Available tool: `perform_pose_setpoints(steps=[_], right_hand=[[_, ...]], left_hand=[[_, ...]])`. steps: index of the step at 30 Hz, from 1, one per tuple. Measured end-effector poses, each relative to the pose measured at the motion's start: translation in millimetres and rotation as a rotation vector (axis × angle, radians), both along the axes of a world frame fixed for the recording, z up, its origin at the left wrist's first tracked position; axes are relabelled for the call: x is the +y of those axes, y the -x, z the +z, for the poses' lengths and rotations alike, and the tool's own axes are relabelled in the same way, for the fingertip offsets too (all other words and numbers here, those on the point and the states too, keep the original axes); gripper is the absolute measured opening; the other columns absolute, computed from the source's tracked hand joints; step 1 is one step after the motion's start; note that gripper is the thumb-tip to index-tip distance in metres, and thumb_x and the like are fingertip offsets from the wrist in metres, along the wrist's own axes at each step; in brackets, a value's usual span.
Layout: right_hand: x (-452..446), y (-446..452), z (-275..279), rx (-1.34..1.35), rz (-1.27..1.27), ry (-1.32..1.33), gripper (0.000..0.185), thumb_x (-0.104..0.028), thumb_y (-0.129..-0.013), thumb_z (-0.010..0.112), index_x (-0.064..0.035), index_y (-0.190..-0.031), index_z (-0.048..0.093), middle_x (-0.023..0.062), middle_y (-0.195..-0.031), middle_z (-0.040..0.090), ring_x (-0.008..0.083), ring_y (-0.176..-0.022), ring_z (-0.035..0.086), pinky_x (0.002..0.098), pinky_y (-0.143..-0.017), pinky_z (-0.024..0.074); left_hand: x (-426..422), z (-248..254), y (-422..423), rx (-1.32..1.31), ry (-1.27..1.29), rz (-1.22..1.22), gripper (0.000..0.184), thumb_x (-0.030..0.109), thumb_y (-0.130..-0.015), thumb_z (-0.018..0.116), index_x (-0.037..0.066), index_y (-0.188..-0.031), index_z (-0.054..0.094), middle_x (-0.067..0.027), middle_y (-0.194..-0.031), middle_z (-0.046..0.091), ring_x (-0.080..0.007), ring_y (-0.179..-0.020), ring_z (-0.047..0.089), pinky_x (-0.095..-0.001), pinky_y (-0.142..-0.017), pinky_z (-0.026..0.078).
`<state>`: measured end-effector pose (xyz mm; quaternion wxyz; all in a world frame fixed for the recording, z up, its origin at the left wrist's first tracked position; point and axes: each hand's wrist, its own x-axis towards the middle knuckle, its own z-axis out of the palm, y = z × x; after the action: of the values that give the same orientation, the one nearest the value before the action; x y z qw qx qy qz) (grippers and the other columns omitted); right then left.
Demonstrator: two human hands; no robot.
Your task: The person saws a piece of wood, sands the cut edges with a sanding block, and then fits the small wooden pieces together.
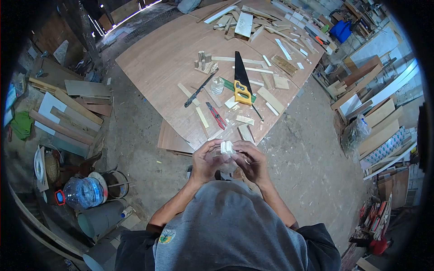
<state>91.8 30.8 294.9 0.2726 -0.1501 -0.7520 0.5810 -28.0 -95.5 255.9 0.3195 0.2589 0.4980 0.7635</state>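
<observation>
Small pale wooden blocks (227, 147), pressed side by side, sit between my two hands at the near corner of the table. My left hand (207, 158) grips them from the left with bent fingers. From the other side, my right hand (250, 159) closes on the same blocks. Just beyond the fingers lie a red utility knife (216, 116) and a short pale wood offcut (245, 119). A handsaw (242, 86) with a yellow handle rests farther up the table, beside a clear jar (217, 86). My palms hide part of what is held.
The wooden table (153, 67) carries strips, a dark clamp-like bar (201, 88), a small wooden piece with upright pegs (203, 63) and a heap of offcuts (244, 25) at the back. Boards lean along both sides. A large water bottle (83, 193) lies at left.
</observation>
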Motion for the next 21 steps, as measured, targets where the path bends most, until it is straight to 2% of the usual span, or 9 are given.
perform_pose_setpoints(steps=[2,9,11,12,14,18,20,21], right_hand=[[0,2,3,0.017,-0.004,-0.156,0.034,0.01,-0.078,0.074,-0.0001,-0.11,0.067,0.0154,-0.11,0.068,0.0257,-0.104,0.066,0.0327,-0.084,0.0531],[1,1,6,0.03,0.008,-0.191,0.038,0.012,-0.076,0.075,-0.0023,-0.11,0.07,0.0149,-0.109,0.068,0.0264,-0.102,0.067,0.0332,-0.084,0.0536],[2,0,5,0.004,0.006,-0.213,0.03,0.002,-0.081,0.077,-0.0007,-0.11,0.07,0.0144,-0.107,0.069,0.024,-0.101,0.066,0.0311,-0.079,0.0541],[2,0,4,0.004,0.009,-0.213,0.03,0.002,-0.081,0.077,-0.0007,-0.11,0.07,0.0144,-0.107,0.069,0.024,-0.101,0.066,0.0311,-0.079,0.0541],[3,0,5,-0.016,0.038,-0.183,0.042,0.012,-0.074,0.076,-0.0029,-0.113,0.07,0.015,-0.113,0.067,0.0265,-0.103,0.066,0.0334,-0.084,0.0538],[-6,3,28,-0.054,0.059,-0.226,0.05,0.013,-0.072,0.076,-0.0037,-0.119,0.067,0.014,-0.114,0.065,0.0255,-0.102,0.066,0.0337,-0.081,0.0541],[-21,8,36,-0.089,-0.025,0.025,0.043,0.002,-0.071,0.082,-0.0023,-0.111,0.067,0.0131,-0.108,0.065,0.0249,-0.094,0.067,0.0326,-0.075,0.0536],[-19,10,30,-0.089,-0.022,0.025,0.043,0.002,-0.071,0.082,-0.0023,-0.111,0.067,0.0131,-0.108,0.065,0.0249,-0.094,0.067,0.0326,-0.075,0.0536]], left_hand=[[0,7,-1,-0.209,-0.053,-0.051,0.047,-0.001,-0.087,0.073,-0.005,-0.129,0.052,-0.0125,-0.113,0.066,-0.0172,-0.099,0.066,-0.0282,-0.079,0.057],[-1,5,-1,-0.201,-0.013,-0.06,0.046,-0.002,-0.087,0.072,-0.006,-0.128,0.051,-0.0139,-0.112,0.066,-0.0165,-0.094,0.065,-0.0273,-0.073,0.058],[-1,10,-1,-0.225,0.0,-0.055,0.046,-0.003,-0.087,0.072,-0.006,-0.128,0.051,-0.0141,-0.113,0.066,-0.0164,-0.094,0.066,-0.027,-0.07,0.058],[-1,9,-1,-0.226,0.0,-0.052,0.046,-0.003,-0.087,0.072,-0.006,-0.128,0.051,-0.0141,-0.113,0.066,-0.0164,-0.094,0.066,-0.027,-0.07,0.058],[-1,9,0,-0.234,-0.002,-0.059,0.046,-0.003,-0.088,0.07,-0.005,-0.13,0.05,-0.0146,-0.113,0.066,-0.017,-0.093,0.067,-0.0269,-0.069,0.058],[1,20,-3,-0.417,-0.002,-0.032,0.045,-0.003,-0.089,0.066,-0.006,-0.13,0.048,-0.0142,-0.111,0.066,-0.0167,-0.087,0.068,-0.0274,-0.069,0.059],[3,21,-5,-0.566,0.012,-0.006,0.042,-0.003,-0.091,0.064,-0.008,-0.129,0.047,-0.0138,-0.106,0.068,-0.0153,-0.078,0.068,-0.027,-0.067,0.057],[3,20,-7,-0.567,0.011,-0.003,0.042,-0.003,-0.091,0.064,-0.008,-0.129,0.047,-0.0138,-0.106,0.068,-0.0153,-0.078,0.068,-0.027,-0.067,0.057]])
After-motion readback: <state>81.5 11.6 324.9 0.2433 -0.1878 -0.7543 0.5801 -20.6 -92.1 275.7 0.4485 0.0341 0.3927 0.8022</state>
